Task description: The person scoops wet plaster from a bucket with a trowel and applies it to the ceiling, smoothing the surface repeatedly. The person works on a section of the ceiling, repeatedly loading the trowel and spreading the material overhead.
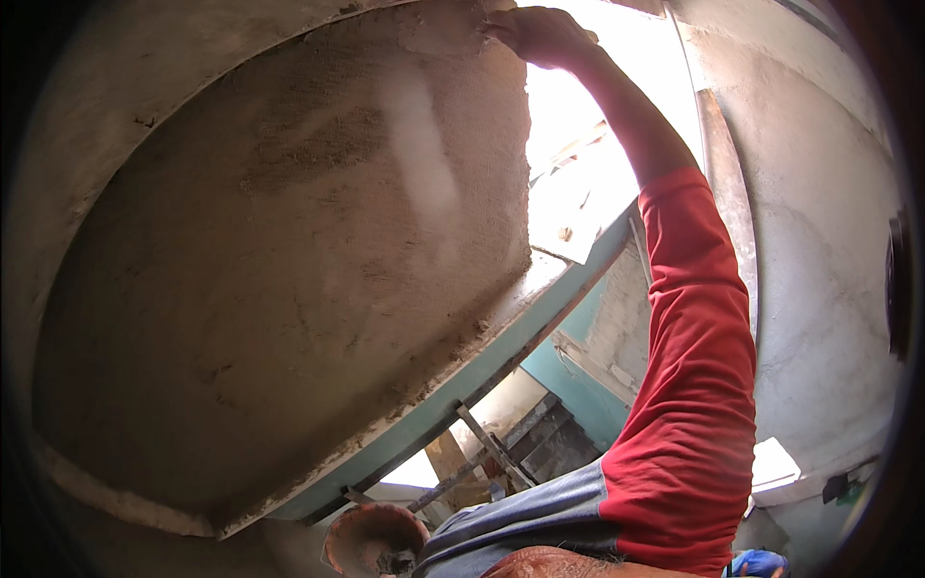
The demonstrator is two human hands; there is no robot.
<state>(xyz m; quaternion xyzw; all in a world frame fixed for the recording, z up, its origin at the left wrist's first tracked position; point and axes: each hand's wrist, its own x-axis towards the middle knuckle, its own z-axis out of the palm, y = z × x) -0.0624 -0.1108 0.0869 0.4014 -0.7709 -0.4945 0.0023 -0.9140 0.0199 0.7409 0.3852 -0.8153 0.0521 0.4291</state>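
My right arm, in a red sleeve, reaches far up. At its end my right hand is at the top right corner of a brown, rough plastered wall. The fingers look curled against the wall's edge, dark against the glare. Whatever they grip, if anything, I cannot make out. A pale, smoother streak runs down the plaster below the hand. My left hand is not in view.
A bright opening lies right of the plaster. Below the plaster a ledge with a teal face slants across. A reddish-brown bucket with dark contents stands at the bottom, near dark steps. A grey wall rises at right.
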